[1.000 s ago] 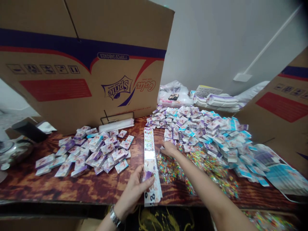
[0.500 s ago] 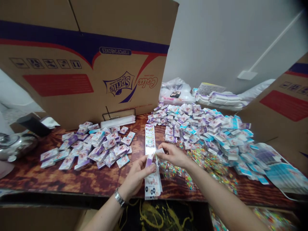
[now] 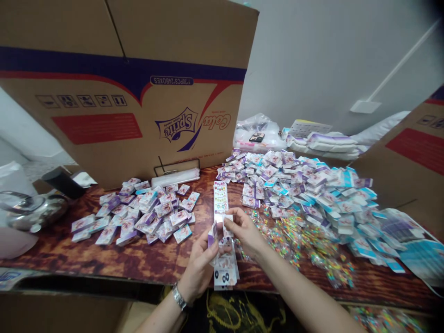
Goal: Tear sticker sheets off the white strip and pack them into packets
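Note:
My left hand, with a metal watch on its wrist, pinches a small white and purple cardboard box. Just right of it, my right hand grips a small white piece between thumb and fingertips; whether this is a folded slip or a packet I cannot tell. Below both hands, a stack of long printed strips with small coloured pictures lies on the table. Near my right hand is a spread of clear packets filled with multicoloured bits.
Small boxes lie heaped at left; a larger heap of flat boxes is at right. A big carton stands behind, another carton at far right. A metal kettle sits left on the wooden table.
The small box and the white piece, close together before, are now slightly apart. The box has turned more upright in my left hand. The whole view has shifted a little.

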The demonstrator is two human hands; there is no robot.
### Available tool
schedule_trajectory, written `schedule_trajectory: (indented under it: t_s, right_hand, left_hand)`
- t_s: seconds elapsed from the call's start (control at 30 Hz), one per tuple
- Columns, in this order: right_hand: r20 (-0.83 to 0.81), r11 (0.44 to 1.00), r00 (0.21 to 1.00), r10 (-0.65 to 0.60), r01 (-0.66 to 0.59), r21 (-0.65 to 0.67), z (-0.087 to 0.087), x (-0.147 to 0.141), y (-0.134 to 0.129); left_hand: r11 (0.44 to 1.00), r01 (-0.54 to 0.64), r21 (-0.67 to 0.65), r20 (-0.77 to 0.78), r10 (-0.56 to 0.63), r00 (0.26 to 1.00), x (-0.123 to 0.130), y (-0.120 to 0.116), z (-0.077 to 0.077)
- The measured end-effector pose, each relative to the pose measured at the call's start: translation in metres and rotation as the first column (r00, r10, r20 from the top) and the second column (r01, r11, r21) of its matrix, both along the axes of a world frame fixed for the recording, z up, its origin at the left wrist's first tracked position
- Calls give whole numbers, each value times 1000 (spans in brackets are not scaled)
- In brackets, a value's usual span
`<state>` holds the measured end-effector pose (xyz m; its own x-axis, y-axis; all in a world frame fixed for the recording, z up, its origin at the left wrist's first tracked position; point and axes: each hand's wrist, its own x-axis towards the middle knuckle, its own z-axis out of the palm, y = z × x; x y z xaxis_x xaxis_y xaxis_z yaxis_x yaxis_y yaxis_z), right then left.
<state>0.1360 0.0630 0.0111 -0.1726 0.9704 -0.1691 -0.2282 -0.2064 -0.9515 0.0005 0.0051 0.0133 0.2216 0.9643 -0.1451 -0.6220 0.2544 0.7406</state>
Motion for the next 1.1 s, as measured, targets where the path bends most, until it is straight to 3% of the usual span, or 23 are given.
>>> schedule_trajectory:
  t_s: [0.1,0.2,0.27,0.4,0.6,0.73,0.9,1.0,1.1]
  right_hand:
    - [-10,998,998,-63,64,12,1,-1,1]
    - [-22,994,995,-101,101,40,2,-2,0]
    - [-32,995,995,-92,93,38,4,-2,0]
    - [-48,1000,999,-22,22,0,8,1,0]
    - [31,990,994,109,-112,87,9,6,0]
    - [133,974,982,137,-158,164,7,10,-4]
    - [34,966,980,198,-201,162,4,16,-15]
    - [120,959,973,197,-217,181,4,18,-20]
    - [341,937,938,69,-178,300,11,23,-21]
  left_hand:
    - [998,17,60,-11,-16,1000,-3,-1,-2]
    - [983,147,113,-152,-129,980,-8,1,-5]
    - [968,220,124,-252,-184,950,-12,4,-6]
    - [945,245,216,-372,-152,916,-19,9,-4]
    - [928,305,217,-406,-198,892,-24,9,1]
    - [947,261,185,-389,-173,905,-27,5,-6]
    - [958,234,168,-290,-179,940,-31,1,-17]
    - [948,253,193,-318,-183,930,-31,-1,-13]
    - [922,260,287,-500,-87,862,-31,0,-4]
